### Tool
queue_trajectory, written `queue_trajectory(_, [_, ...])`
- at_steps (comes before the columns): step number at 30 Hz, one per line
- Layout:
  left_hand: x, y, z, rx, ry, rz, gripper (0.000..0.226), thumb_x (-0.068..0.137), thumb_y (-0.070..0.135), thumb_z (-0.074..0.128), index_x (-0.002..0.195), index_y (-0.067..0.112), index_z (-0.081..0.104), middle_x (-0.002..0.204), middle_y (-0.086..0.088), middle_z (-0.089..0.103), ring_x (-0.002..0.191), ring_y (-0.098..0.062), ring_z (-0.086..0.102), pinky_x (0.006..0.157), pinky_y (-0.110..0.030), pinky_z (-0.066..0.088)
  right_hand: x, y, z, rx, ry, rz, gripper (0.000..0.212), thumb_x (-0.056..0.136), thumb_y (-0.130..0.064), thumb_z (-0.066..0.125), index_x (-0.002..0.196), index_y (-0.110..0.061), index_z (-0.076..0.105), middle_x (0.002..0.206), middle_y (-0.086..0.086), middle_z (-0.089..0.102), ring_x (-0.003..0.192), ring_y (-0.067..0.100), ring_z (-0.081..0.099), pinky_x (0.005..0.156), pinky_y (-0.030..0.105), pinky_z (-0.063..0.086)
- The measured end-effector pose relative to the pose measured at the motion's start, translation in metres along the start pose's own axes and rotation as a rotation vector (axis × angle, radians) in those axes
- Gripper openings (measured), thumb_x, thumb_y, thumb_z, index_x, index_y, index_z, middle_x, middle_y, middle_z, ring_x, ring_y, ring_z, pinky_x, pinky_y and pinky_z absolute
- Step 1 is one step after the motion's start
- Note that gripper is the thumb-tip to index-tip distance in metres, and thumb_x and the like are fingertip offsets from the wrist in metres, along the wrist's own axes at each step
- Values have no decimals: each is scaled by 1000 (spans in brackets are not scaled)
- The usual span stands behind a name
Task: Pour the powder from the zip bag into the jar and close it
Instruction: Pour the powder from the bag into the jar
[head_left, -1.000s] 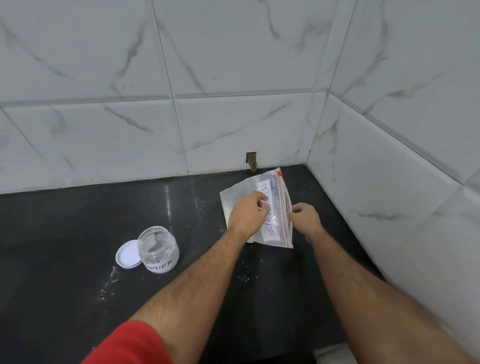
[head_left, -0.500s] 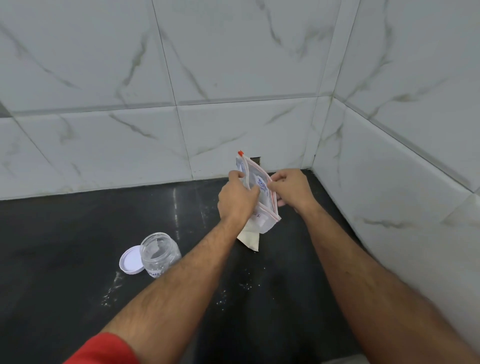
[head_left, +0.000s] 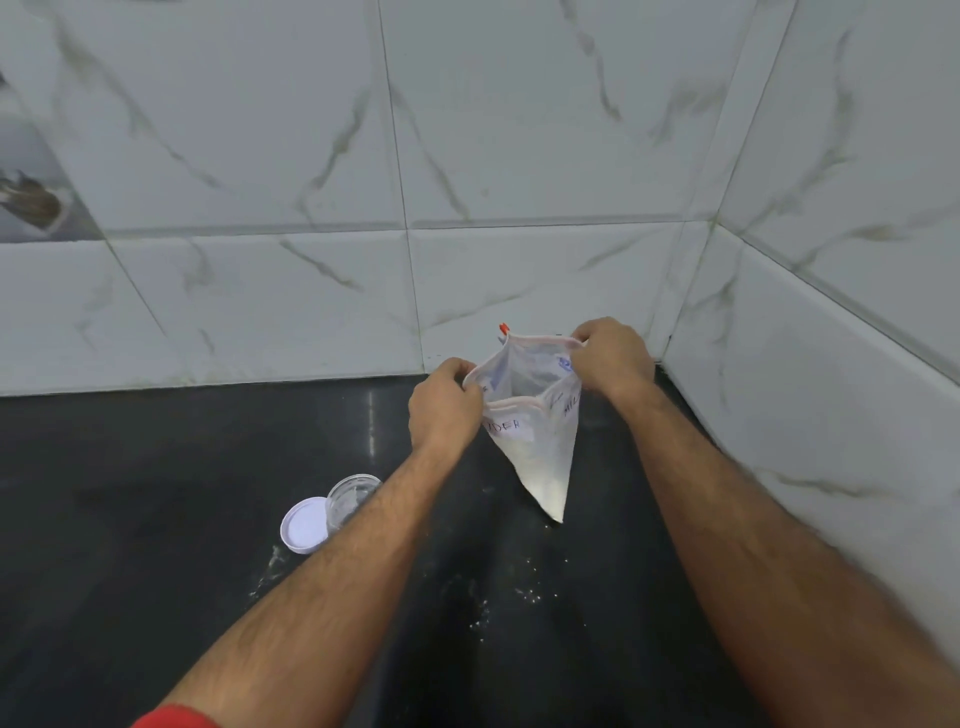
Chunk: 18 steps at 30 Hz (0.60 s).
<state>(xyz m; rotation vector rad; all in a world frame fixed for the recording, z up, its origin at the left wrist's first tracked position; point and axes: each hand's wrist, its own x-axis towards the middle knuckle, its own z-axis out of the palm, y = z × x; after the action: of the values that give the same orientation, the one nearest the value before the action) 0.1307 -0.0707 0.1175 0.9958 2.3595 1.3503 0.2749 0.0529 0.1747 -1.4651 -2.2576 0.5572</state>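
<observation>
- The lid (head_left: 305, 525) lies upturned on the dark counter (head_left: 156, 571) at about eight o'clock from the bag, touching the jar (head_left: 350, 499), which stands open and looks empty; the left forearm hides part of it.
- The left hand (head_left: 444, 410) pinches the near-left rim of the zip bag (head_left: 540, 447), fingers curled over the edge.
- A second ago the bag lay flat and sealed on the counter; now it is lifted, upright, its mouth pulled wide open, one corner pointing down at six o'clock with the powder (head_left: 545, 478) settled in it.
- That means opening is done, and pouring into the jar looks like the next step.
- Handwriting on the bag reads "DER" and "MIL"; the rest is folded away.
- The right hand (head_left: 613, 361) grips the far-right rim at two o'clock, fingers curled round it.
- Spilled specks (head_left: 524, 587) dot the counter.
</observation>
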Motion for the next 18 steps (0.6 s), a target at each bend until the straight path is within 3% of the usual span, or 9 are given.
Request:
queue_trajectory(4, [3,-8,-11,-18,-6,-7,23,89,27,53,102,29,73,89,10,73,83,-15,68,72,-30,54,6,-5,-2,189,6,27,21,84,-10,54,80,-16,74,55,3,64,49,26,64,59,38,61])
queue_trajectory(6, [4,-10,-12,-57,-91,54,33,89,33,57,120,26,68,111,9,71,92,-10,67,81,-30,55,5,-9,2,192,20,12,21,86,-10,55,76,-14,73,52,3,63,47,25,62,57,35,59])
queue_trajectory(9, [0,-8,-14,-125,-252,170,69,88,30,62,151,20,38,151,2,43,128,-13,53,109,-37,43,-1,-14,12,97,75,-25,22,85,-6,55,78,-15,75,60,-1,63,64,25,65,58,26,47])
queue_trajectory(11, [-2,-7,-16,-150,-324,212,81,88,32,66,157,22,24,162,5,30,143,-15,38,116,-41,35,-5,-16,20,73,69,-44,25,85,-5,54,85,-14,77,62,0,63,68,26,65,63,26,49])
queue_trajectory(13, [-2,-9,-16,-168,-352,211,86,88,35,69,158,22,20,162,4,29,144,-16,37,116,-42,36,-10,-18,25,61,54,-62,26,83,-5,52,86,-11,78,55,-3,58,63,26,63,67,31,57])
queue_trajectory(15, [-1,-14,-15,-131,-307,198,83,90,32,69,157,23,22,154,3,43,136,-17,48,111,-40,42,-14,-19,29,56,39,-77,28,82,-3,51,87,-10,77,53,-7,55,61,25,62,71,34,59])
queue_trajectory(18, [-3,-22,-13,-65,-204,207,63,95,21,60,152,27,35,114,14,66,102,-9,66,91,-24,51,-19,-21,34,83,32,-72,31,80,-1,49,86,-11,77,59,-4,62,57,22,64,69,33,59])
